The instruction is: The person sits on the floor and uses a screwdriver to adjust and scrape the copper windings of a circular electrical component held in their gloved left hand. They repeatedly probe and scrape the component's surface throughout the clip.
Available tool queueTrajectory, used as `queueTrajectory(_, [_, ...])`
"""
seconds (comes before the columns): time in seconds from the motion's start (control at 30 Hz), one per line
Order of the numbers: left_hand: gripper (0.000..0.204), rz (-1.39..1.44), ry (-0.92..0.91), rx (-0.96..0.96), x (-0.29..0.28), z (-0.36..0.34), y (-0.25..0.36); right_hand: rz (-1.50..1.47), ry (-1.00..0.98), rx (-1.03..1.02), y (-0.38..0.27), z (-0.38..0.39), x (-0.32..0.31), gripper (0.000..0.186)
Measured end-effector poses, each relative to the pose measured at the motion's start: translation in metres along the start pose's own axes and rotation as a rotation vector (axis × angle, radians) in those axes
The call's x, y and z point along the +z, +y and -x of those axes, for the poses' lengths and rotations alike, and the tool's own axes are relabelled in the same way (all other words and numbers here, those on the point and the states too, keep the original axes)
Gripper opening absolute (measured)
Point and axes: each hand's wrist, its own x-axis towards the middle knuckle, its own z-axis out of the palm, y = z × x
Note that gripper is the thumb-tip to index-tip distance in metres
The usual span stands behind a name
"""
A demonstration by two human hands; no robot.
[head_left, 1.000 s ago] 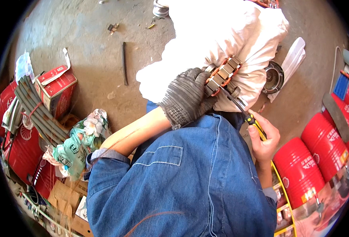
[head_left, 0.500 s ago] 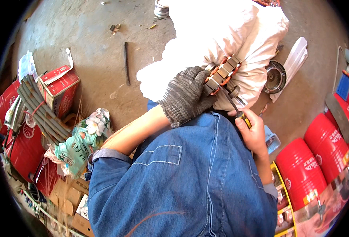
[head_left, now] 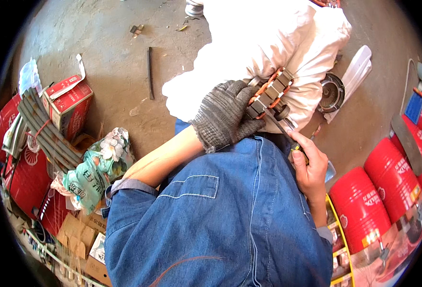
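Note:
My left hand (head_left: 224, 114), in a dark grey knit glove, is closed around the near end of a motor stator (head_left: 271, 93) with dark metal poles and orange-copper windings. The stator lies at a slant over a white cloth (head_left: 249, 43) across my lap. Bare, my right hand (head_left: 312, 166) grips a screwdriver (head_left: 282, 129) by its yellow-and-black handle. Its thin shaft points up and left, with the tip at the stator's near edge; whether it touches a winding is too small to tell. A round metal part (head_left: 282, 113) sits beside the stator, partly hidden.
On the right lie a round dark motor housing (head_left: 331, 93), a pale strip (head_left: 356, 69) and red drums (head_left: 360, 209). At left are a red box (head_left: 70, 103), a bundle of grey tubes (head_left: 46, 131) and a floral bag (head_left: 96, 174). A dark bar (head_left: 150, 73) rests on the floor.
My right hand has shifted slightly right and down with the screwdriver, whose shaft now shows more against the stator's near edge. My left hand keeps its hold, and the view has moved a little.

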Motion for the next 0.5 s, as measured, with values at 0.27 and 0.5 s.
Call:
queueTrajectory(0.27, [0.075, 0.172, -0.075, -0.023, -0.015, -0.016, 0.006, 0.040, 0.019, 0.024, -0.017, -0.001, -0.005, 0.032])
queueTrajectory(0.5, [0.062, 0.275, -0.089, -0.083, -0.020, -0.017, 0.011, 0.099, -0.039, 0.163, -0.038, -0.009, -0.012, 0.030])
